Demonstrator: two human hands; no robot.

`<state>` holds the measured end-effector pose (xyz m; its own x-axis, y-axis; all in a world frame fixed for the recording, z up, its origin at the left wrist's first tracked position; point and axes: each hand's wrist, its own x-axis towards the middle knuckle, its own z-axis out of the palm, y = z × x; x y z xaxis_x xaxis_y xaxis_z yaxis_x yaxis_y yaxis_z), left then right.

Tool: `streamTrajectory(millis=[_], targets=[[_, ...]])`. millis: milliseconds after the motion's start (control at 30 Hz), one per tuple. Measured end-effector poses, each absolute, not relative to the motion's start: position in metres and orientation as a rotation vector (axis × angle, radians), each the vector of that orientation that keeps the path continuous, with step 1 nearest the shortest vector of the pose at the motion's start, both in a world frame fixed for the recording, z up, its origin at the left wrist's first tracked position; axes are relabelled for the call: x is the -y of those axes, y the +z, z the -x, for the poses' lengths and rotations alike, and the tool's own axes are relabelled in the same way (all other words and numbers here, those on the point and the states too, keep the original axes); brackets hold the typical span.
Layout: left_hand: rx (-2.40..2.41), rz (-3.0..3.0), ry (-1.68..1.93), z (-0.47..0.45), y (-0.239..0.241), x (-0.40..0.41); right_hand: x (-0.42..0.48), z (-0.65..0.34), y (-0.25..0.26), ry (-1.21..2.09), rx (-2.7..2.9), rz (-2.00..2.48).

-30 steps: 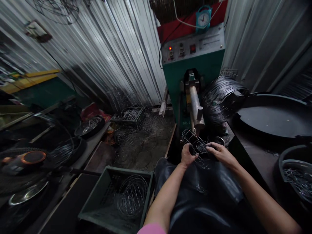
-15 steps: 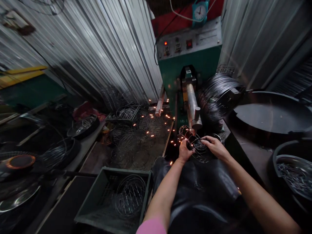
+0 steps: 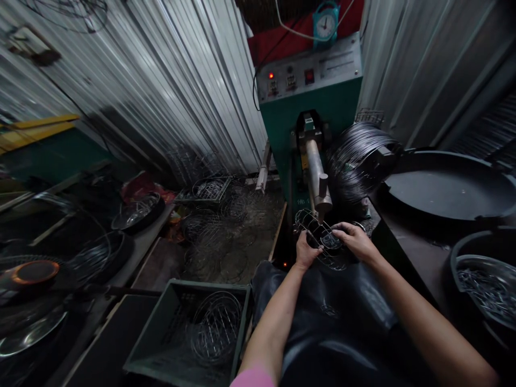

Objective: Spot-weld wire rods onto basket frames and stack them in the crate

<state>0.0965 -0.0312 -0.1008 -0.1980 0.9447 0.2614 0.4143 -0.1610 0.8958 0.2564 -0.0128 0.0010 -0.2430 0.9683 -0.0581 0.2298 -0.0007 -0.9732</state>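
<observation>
A small rounded wire frame (image 3: pixel 307 217) is held above my lap, beneath the metal arm (image 3: pixel 316 166) of a spot welder. My left hand (image 3: pixel 307 251) grips the frame's near left side, thumb and fingers closed around its wires. From the other side my right hand (image 3: pixel 355 241) pinches at the frame's right edge; whether a separate small piece sits in those fingertips cannot be made out. The welder's pointed electrode (image 3: pixel 321 216) reaches down to the frame between my hands. A bowl of small metal bits (image 3: pixel 331 241) shows partly behind the wires.
At lower left stands a green crate (image 3: pixel 169 333) with round wire frames inside. Right of the welder sit a wire coil (image 3: pixel 358 156), a wide black pan (image 3: pixel 451 188) and a tub of metal pieces (image 3: pixel 487 287). Wire frames pile up (image 3: pixel 213 236) on the left.
The shower of orange sparks around the electrode has died away, leaving one glowing speck near my left wrist. Both hands keep nearly the same hold on the wire frame.
</observation>
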Motion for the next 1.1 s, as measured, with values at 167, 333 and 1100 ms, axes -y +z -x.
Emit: streamTrajectory(millis=[167,333,1100], targets=[[-1.545,-1.497,1.283,-0.097,-0.099,0.037,0.017,-0.259,0.003,1.39,1.522,1.267],[-1.545,-1.521,1.292,-0.096,-0.094,0.044,0.035,-0.277,-0.004,1.411,1.504,1.299],[-1.409,-1.23,1.28,-0.084,-0.1,0.03,0.035,-0.261,-0.007,1.46,1.498,1.231]])
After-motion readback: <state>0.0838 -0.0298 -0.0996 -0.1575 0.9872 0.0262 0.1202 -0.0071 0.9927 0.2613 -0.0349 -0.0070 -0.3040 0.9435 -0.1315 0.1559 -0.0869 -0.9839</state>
